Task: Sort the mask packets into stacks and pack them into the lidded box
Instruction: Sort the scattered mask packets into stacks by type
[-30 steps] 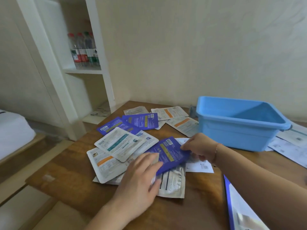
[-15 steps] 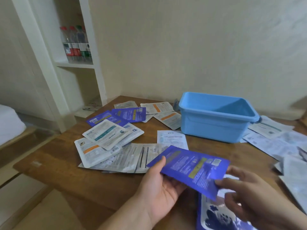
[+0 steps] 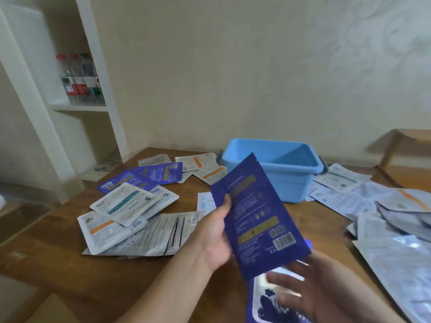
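Note:
My left hand (image 3: 215, 231) grips a purple mask packet (image 3: 256, 220) by its left edge and holds it nearly upright above the wooden table (image 3: 58, 248). Below the packet's lower edge, my right hand (image 3: 310, 292) is blurred with its fingers spread and holds nothing. Under that hand lies another purple packet (image 3: 263, 301), picture side up. Behind the held packet stands the open blue box (image 3: 289, 185). White packets (image 3: 123, 206) and two purple packets (image 3: 158, 174) lie scattered at the left. More white and silver packets (image 3: 396, 243) are piled at the right.
A white shelf unit (image 3: 93, 108) with several bottles (image 3: 79, 78) stands at the far left, beyond the table's corner. A wooden piece of furniture (image 3: 401, 145) sits at the far right against the wall. No lid for the box is in view.
The purple packet was lifted off the pile, then turned from flat to nearly upright in my left hand. My right hand let go of it and dropped lower.

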Action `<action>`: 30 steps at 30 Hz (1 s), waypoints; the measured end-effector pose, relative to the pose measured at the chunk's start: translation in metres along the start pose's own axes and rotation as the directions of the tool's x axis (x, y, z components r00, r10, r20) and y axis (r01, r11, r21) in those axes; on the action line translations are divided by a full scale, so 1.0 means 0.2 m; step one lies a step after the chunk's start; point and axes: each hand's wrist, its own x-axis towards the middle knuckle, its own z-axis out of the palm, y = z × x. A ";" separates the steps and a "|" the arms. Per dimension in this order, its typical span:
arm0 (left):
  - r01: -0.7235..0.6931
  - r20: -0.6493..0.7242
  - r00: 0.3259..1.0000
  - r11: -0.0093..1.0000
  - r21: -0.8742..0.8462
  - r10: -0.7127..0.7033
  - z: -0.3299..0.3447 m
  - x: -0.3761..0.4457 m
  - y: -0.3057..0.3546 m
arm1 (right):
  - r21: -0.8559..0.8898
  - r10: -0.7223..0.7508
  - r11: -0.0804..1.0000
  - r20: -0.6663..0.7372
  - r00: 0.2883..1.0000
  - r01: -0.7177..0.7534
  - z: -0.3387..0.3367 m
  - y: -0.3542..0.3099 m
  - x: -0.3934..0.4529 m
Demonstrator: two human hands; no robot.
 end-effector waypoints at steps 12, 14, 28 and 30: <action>-0.182 0.082 0.983 0.949 0.256 0.167 0.08 0.02 -0.01 | 0.100 0.068 0.992 0.115 0.991 -0.079 0.10 0.05 0.14; -0.180 0.101 0.983 0.939 0.295 0.156 0.04 -0.02 0.00 | 0.073 0.036 0.996 0.081 0.996 -0.042 0.08 0.01 0.12; -0.219 0.170 0.973 0.404 0.888 0.153 -0.06 0.07 -0.04 | -0.742 -0.365 0.667 -0.246 0.898 0.068 -0.21 -0.04 -0.11; -0.184 0.137 0.968 0.223 0.957 0.212 -0.05 0.12 -0.08 | -0.819 -0.328 0.574 -0.257 0.909 -0.024 -0.25 -0.03 -0.11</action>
